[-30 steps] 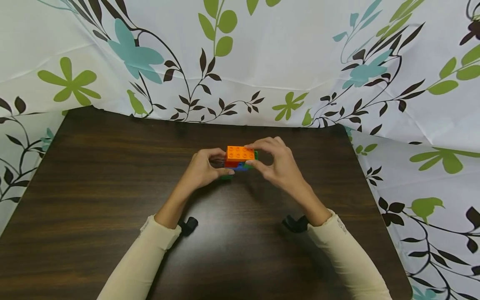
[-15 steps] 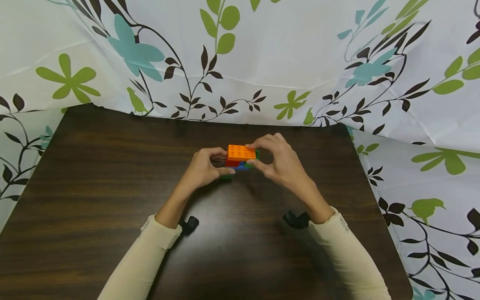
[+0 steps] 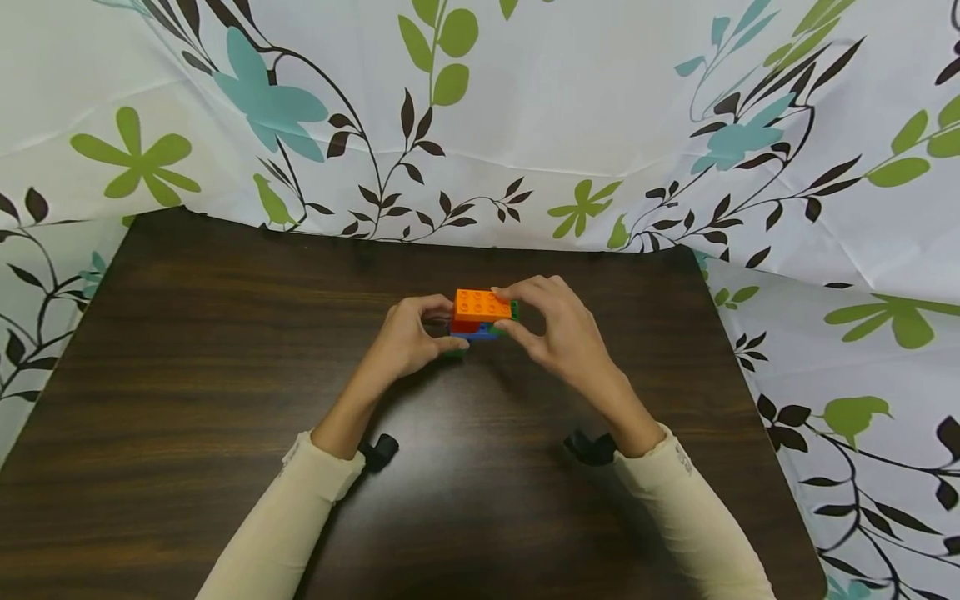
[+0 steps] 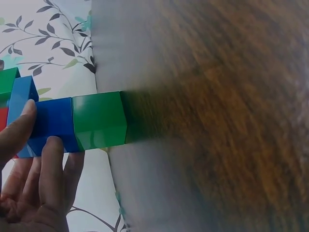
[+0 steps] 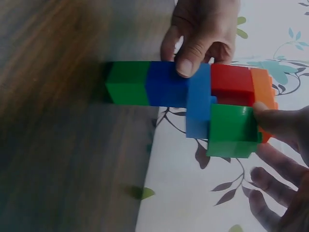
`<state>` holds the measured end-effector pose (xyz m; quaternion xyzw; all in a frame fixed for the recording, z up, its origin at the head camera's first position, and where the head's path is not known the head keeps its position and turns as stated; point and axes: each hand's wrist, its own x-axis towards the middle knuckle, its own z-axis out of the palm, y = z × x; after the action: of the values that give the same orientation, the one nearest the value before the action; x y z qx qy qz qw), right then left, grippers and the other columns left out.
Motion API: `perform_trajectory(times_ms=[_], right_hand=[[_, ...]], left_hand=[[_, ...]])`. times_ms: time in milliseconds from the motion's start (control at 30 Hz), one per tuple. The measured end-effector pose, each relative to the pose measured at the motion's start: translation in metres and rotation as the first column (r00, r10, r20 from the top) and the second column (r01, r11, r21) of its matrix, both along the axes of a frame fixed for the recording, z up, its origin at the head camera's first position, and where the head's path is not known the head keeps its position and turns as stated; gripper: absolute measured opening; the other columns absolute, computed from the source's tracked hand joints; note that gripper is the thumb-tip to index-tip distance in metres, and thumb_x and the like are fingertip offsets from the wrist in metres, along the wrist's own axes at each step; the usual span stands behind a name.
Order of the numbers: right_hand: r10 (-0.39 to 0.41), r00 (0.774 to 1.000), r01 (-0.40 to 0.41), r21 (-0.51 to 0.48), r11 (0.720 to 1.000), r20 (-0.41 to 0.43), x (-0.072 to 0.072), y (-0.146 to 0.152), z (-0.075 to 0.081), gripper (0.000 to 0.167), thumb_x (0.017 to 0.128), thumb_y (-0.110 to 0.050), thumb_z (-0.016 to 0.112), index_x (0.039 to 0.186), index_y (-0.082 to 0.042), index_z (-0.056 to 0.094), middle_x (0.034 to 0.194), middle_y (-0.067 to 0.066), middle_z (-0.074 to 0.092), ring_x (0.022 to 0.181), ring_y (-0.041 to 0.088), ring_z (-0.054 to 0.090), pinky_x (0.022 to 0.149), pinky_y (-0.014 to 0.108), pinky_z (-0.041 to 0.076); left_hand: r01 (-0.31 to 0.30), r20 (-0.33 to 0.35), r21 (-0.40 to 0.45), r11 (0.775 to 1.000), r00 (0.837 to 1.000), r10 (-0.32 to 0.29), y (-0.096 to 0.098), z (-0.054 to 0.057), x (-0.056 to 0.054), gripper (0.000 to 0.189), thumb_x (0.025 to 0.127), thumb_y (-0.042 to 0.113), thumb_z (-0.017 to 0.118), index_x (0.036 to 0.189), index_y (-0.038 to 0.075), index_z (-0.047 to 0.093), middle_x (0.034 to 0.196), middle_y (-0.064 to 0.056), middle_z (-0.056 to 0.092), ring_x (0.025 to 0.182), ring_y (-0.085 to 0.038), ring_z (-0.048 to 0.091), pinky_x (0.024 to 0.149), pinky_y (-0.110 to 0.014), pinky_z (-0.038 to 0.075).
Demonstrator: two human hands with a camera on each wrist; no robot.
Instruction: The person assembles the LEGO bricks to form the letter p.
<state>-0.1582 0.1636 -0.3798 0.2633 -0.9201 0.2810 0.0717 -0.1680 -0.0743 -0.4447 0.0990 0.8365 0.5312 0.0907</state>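
Observation:
A small tower of toy building bricks stands on the table between both hands. Its bottom is a green brick (image 4: 99, 121), and a blue brick (image 4: 60, 118) sits directly above. Across that lies a longer blue brick (image 5: 198, 116), bearing a red brick (image 5: 231, 77) and a second green brick (image 5: 234, 125) side by side. An orange brick (image 3: 482, 305) with studs caps the top. My left hand (image 3: 408, 337) grips the tower around the blue bricks, thumb on the near side. With thumb and index finger, my right hand (image 3: 562, 329) pinches the orange brick's right end.
The dark wood table (image 3: 225, 375) ends at a far edge behind the tower. A white cloth (image 3: 600, 100) with leaf and flower prints hangs behind and beside it. Black wrist mounts (image 3: 380, 452) show below both cuffs.
My right hand's knuckles have dipped slightly toward me while its fingertips stay on the orange brick. The left hand and the tower look nearly unchanged.

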Motion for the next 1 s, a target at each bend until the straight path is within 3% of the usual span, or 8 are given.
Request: perform_trajectory(times_ms=[100, 300, 500, 633, 700, 867, 1000], right_hand=[[0.011, 1.0, -0.011, -0.019, 1.0, -0.005, 0.001, 0.003, -0.007, 0.044, 0.093, -0.016, 0.086, 0.135, -0.013, 0.073, 0.134, 0.003, 0.075, 0.11, 0.027, 0.062, 0.092, 0.045, 0.057], [0.069, 0.995, -0.06, -0.125, 0.99, 0.07, 0.0, 0.012, -0.019, 0.063, 0.09, 0.0, 0.085, 0.148, -0.016, 0.065, 0.148, 0.002, 0.069, 0.132, 0.025, 0.063, 0.114, 0.051, 0.051], [0.09, 0.989, -0.061, -0.221, 0.973, 0.121, 0.0, 0.016, -0.025, 0.068, 0.089, 0.006, 0.083, 0.15, -0.017, 0.063, 0.138, 0.01, 0.07, 0.117, 0.03, 0.071, 0.098, 0.053, 0.061], [0.087, 0.985, -0.044, -0.272, 0.961, 0.149, -0.001, 0.018, -0.029, 0.069, 0.089, 0.007, 0.082, 0.151, -0.015, 0.061, 0.135, 0.013, 0.071, 0.115, 0.031, 0.073, 0.096, 0.055, 0.062], [0.069, 0.983, -0.013, -0.307, 0.952, 0.173, -0.001, 0.018, -0.032, 0.066, 0.089, 0.006, 0.083, 0.149, -0.012, 0.06, 0.135, 0.014, 0.072, 0.116, 0.031, 0.073, 0.094, 0.05, 0.063], [0.012, 0.972, 0.083, -0.388, 0.918, 0.236, -0.003, 0.017, -0.036, 0.051, 0.091, 0.002, 0.083, 0.136, -0.003, 0.061, 0.132, 0.015, 0.073, 0.116, 0.029, 0.074, 0.087, 0.023, 0.062], [-0.008, 0.968, 0.116, -0.419, 0.901, 0.25, -0.005, 0.016, -0.038, 0.042, 0.093, 0.0, 0.082, 0.131, 0.0, 0.063, 0.132, 0.017, 0.072, 0.116, 0.032, 0.075, 0.087, 0.017, 0.06]], left_hand=[[-0.01, 0.002, -0.006, 1.0, 1.0, 0.011, 0.001, -0.001, 0.0, 0.042, 0.084, 0.012, 0.093, 0.122, 0.005, 0.076, 0.123, -0.015, 0.08, 0.118, -0.034, 0.075, 0.108, -0.053, 0.056], [-0.016, 0.021, -0.024, 1.0, 1.0, 0.016, 0.003, 0.0, 0.002, 0.042, 0.086, 0.009, 0.091, 0.124, 0.006, 0.074, 0.128, -0.016, 0.078, 0.124, -0.035, 0.073, 0.113, -0.054, 0.053], [0.0, 0.025, -0.057, 0.998, 1.0, 0.002, 0.004, 0.001, 0.003, 0.044, 0.088, 0.003, 0.088, 0.129, 0.003, 0.071, 0.132, -0.018, 0.076, 0.128, -0.038, 0.071, 0.116, -0.055, 0.051], [0.016, 0.016, -0.066, 0.998, 1.0, -0.015, 0.003, 0.002, 0.003, 0.044, 0.087, 0.001, 0.087, 0.129, 0.002, 0.071, 0.132, -0.02, 0.076, 0.127, -0.039, 0.071, 0.115, -0.057, 0.051], [0.026, 0.008, -0.065, 0.998, 1.0, -0.025, 0.002, 0.002, 0.003, 0.044, 0.088, 0.0, 0.087, 0.128, 0.001, 0.071, 0.132, -0.02, 0.076, 0.126, -0.04, 0.071, 0.114, -0.057, 0.052], [0.032, 0.003, -0.064, 0.997, 0.999, -0.032, -0.001, 0.005, 0.002, 0.047, 0.088, 0.001, 0.087, 0.132, -0.002, 0.07, 0.131, -0.021, 0.076, 0.125, -0.04, 0.072, 0.113, -0.056, 0.053], [0.038, -0.007, -0.063, 0.997, 0.999, -0.039, -0.001, 0.007, 0.003, 0.05, 0.091, 0.003, 0.085, 0.137, -0.005, 0.067, 0.133, -0.023, 0.075, 0.124, -0.04, 0.072, 0.113, -0.056, 0.053]])
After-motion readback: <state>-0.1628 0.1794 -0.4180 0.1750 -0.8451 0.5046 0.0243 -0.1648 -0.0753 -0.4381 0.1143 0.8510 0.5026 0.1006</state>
